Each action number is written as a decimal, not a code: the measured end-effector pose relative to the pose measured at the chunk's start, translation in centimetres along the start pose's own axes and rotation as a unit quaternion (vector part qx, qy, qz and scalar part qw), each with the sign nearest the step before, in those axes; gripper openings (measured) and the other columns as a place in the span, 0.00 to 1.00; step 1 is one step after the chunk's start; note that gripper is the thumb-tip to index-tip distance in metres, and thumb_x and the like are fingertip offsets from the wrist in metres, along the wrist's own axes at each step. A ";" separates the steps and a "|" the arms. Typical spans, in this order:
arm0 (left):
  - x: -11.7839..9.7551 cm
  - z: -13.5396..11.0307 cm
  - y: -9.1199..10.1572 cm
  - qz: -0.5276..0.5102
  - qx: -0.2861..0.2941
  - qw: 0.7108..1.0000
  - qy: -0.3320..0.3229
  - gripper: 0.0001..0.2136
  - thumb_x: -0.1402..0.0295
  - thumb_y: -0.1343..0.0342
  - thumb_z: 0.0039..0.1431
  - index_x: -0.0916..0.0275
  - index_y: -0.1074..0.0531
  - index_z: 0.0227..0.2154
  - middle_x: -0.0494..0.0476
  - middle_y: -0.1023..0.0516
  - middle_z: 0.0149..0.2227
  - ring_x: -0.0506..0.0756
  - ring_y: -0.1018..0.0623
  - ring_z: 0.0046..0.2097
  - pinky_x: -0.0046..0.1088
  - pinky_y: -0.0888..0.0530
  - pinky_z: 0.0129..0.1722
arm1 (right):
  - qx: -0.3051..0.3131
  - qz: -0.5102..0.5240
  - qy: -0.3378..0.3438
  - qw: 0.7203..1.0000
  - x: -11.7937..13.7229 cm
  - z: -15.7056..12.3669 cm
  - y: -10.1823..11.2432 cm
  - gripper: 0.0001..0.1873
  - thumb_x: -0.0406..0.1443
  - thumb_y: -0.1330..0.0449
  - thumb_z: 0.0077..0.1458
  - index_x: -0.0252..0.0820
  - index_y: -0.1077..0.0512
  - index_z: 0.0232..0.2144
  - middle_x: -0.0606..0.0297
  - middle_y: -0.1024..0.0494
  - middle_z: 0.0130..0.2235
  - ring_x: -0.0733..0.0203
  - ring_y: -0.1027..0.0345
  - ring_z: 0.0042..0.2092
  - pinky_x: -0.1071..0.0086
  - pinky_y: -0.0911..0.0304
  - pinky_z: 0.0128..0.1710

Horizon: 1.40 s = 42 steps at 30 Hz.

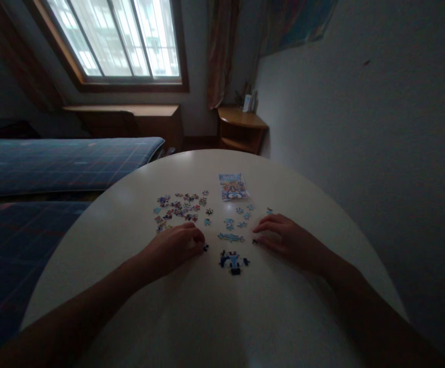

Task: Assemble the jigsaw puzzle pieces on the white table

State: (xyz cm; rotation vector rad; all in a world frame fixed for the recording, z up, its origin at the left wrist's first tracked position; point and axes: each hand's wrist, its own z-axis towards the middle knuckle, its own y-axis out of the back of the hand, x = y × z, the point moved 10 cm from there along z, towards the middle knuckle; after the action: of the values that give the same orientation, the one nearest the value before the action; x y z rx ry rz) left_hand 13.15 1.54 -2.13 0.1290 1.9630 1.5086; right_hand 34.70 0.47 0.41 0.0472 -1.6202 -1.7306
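Observation:
My left hand point(180, 243) rests low over the table, its fingers closed at a dark puzzle piece point(206, 247) by the fingertips. On the other side, my right hand point(283, 237) has its fingers apart, with a small dark piece point(255, 241) under or beside the fingertips. Between the hands lies a joined cluster of blue, white and black puzzle pieces point(233, 261). Just beyond it is a light-blue joined strip point(231, 237). Several loose light-blue pieces point(242, 224) are spread farther back. A heap of mixed pieces point(184, 207) lies beyond my left hand.
A printed picture sheet point(233, 187) lies toward the back of the round white table point(230, 161). One loose piece point(270, 210) is beyond my right hand. A bed point(61, 163) stands at left, a corner shelf point(241, 117) behind, and a wall point(368, 143) at right.

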 end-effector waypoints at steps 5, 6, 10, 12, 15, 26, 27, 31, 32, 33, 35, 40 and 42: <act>-0.5 0.1 0.0 0.013 0.002 1.000 0.004 0.07 0.67 0.46 0.60 0.60 0.24 0.36 0.56 0.23 0.41 0.54 0.24 0.36 0.28 0.31 0.36 | -0.003 0.002 0.004 1.000 0.2 0.0 0.0 0.08 0.37 0.40 0.59 0.45 0.23 0.41 0.57 0.23 0.46 0.55 0.29 0.48 0.56 0.33 0.51; -0.6 0.1 0.0 0.014 0.001 1.000 0.003 0.06 0.67 0.46 0.60 0.60 0.25 0.36 0.56 0.23 0.40 0.54 0.24 0.35 0.28 0.32 0.35 | -0.005 0.003 0.005 1.000 0.2 0.0 0.0 0.08 0.37 0.39 0.59 0.45 0.23 0.41 0.57 0.23 0.46 0.54 0.29 0.48 0.56 0.33 0.51; -0.6 0.0 0.2 0.010 -0.012 1.000 0.001 0.05 0.68 0.45 0.60 0.60 0.26 0.36 0.55 0.23 0.38 0.53 0.25 0.33 0.28 0.33 0.34 | -0.009 0.010 0.006 1.000 0.4 0.0 0.0 0.08 0.37 0.39 0.59 0.46 0.23 0.41 0.58 0.23 0.46 0.55 0.29 0.49 0.56 0.33 0.52; -0.5 0.0 0.1 0.007 -0.017 1.000 -0.002 0.04 0.68 0.45 0.60 0.59 0.26 0.36 0.53 0.23 0.34 0.53 0.25 0.32 0.28 0.33 0.33 | -0.010 0.016 0.007 1.000 0.6 0.1 0.0 0.07 0.37 0.39 0.59 0.46 0.23 0.41 0.58 0.23 0.46 0.55 0.28 0.49 0.57 0.33 0.52; -0.5 -0.1 -0.2 -0.004 -0.018 1.000 -0.001 0.04 0.66 0.44 0.59 0.59 0.26 0.35 0.51 0.24 0.29 0.53 0.26 0.30 0.26 0.34 0.29 | -0.013 0.021 0.008 1.000 1.4 0.1 -0.1 0.07 0.35 0.39 0.59 0.46 0.23 0.41 0.58 0.23 0.46 0.55 0.28 0.49 0.57 0.33 0.51; -4.1 0.0 -1.2 -0.286 -0.105 0.952 -0.032 0.05 0.66 0.42 0.58 0.62 0.26 0.33 0.51 0.23 0.29 0.49 0.26 0.28 0.23 0.30 0.28 | -0.024 0.194 -0.021 0.981 5.9 0.7 -2.2 0.10 0.35 0.38 0.58 0.44 0.25 0.43 0.63 0.19 0.38 0.61 0.26 0.39 0.65 0.33 0.44; -4.1 0.0 -1.2 -0.294 -0.110 0.949 -0.032 0.05 0.66 0.42 0.58 0.62 0.27 0.33 0.51 0.22 0.29 0.49 0.26 0.28 0.23 0.29 0.28 | -0.025 0.215 -0.025 0.976 6.0 0.8 -2.3 0.08 0.35 0.39 0.59 0.43 0.24 0.42 0.64 0.19 0.37 0.62 0.26 0.39 0.67 0.33 0.43; -4.3 0.0 -1.3 -0.277 -0.126 0.952 -0.038 0.04 0.67 0.41 0.59 0.62 0.29 0.35 0.51 0.22 0.30 0.49 0.24 0.29 0.25 0.26 0.31 | -0.029 0.247 -0.057 0.967 5.0 0.8 -2.4 0.07 0.34 0.40 0.58 0.44 0.23 0.39 0.65 0.18 0.35 0.62 0.25 0.37 0.69 0.34 0.39; -4.4 -0.1 -1.2 -0.254 -0.133 0.957 -0.044 0.03 0.68 0.42 0.59 0.61 0.29 0.35 0.51 0.22 0.31 0.50 0.24 0.31 0.27 0.26 0.33 | -0.024 0.245 -0.064 0.967 4.7 0.8 -2.5 0.07 0.34 0.40 0.58 0.43 0.23 0.39 0.65 0.18 0.35 0.62 0.25 0.37 0.69 0.34 0.38; -4.5 -0.2 -1.1 -0.223 -0.142 0.963 -0.054 0.03 0.69 0.42 0.60 0.60 0.28 0.36 0.52 0.21 0.32 0.51 0.23 0.33 0.29 0.25 0.36 | -0.019 0.241 -0.069 0.968 4.3 0.8 -2.6 0.07 0.34 0.40 0.58 0.43 0.22 0.38 0.65 0.18 0.35 0.62 0.25 0.37 0.69 0.34 0.38; -5.1 -0.4 -0.9 -0.155 -0.159 0.971 -0.094 0.04 0.70 0.42 0.59 0.59 0.28 0.37 0.53 0.21 0.36 0.54 0.23 0.39 0.33 0.25 0.42 | -0.006 0.230 -0.076 0.970 3.7 0.6 -2.7 0.07 0.34 0.40 0.56 0.43 0.22 0.37 0.65 0.18 0.34 0.62 0.25 0.37 0.69 0.34 0.38; -8.1 -1.5 -1.6 -0.018 -0.142 0.949 -0.282 0.03 0.69 0.44 0.63 0.59 0.27 0.38 0.55 0.20 0.43 0.56 0.24 0.45 0.35 0.29 0.47 | 0.025 0.218 -0.089 0.971 2.3 0.3 -3.2 0.08 0.35 0.39 0.55 0.41 0.21 0.36 0.65 0.18 0.31 0.63 0.26 0.32 0.70 0.34 0.35; -8.8 -1.9 -2.1 0.030 -0.119 0.937 -0.328 0.05 0.68 0.46 0.66 0.59 0.27 0.40 0.55 0.21 0.45 0.56 0.25 0.47 0.35 0.30 0.48 | 0.042 0.220 -0.082 0.971 2.2 0.1 -3.4 0.08 0.35 0.39 0.54 0.41 0.21 0.36 0.65 0.19 0.31 0.64 0.26 0.32 0.70 0.34 0.35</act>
State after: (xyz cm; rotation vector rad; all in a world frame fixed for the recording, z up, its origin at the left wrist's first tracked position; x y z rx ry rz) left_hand 19.67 -4.66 0.00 0.5189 1.2487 1.4787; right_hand 31.37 -0.89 -1.51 -0.3965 -1.6695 -1.3514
